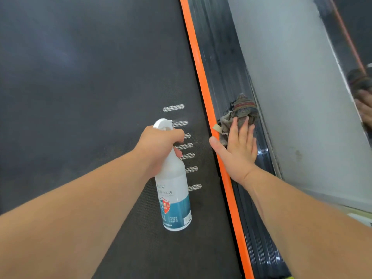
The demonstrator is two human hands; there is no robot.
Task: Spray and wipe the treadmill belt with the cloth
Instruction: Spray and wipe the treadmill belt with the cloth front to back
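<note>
The dark grey treadmill belt (80, 87) fills the left and middle of the head view, with short white dashes printed near its right edge. My left hand (159, 146) grips the neck of a white spray bottle (174, 196) with a blue label, held over the belt with its nozzle pointing away from me. My right hand (238, 146) lies flat with straight fingers on a crumpled grey and brown cloth (241, 113). The cloth sits on the ribbed black side rail (225, 63), right of the orange strip (201, 77).
A pale grey wall panel (302, 97) rises just right of the side rail. A mirror-like surface (360, 81) at the far right reflects the cloth and a hand. The belt stretches open to the left and ahead.
</note>
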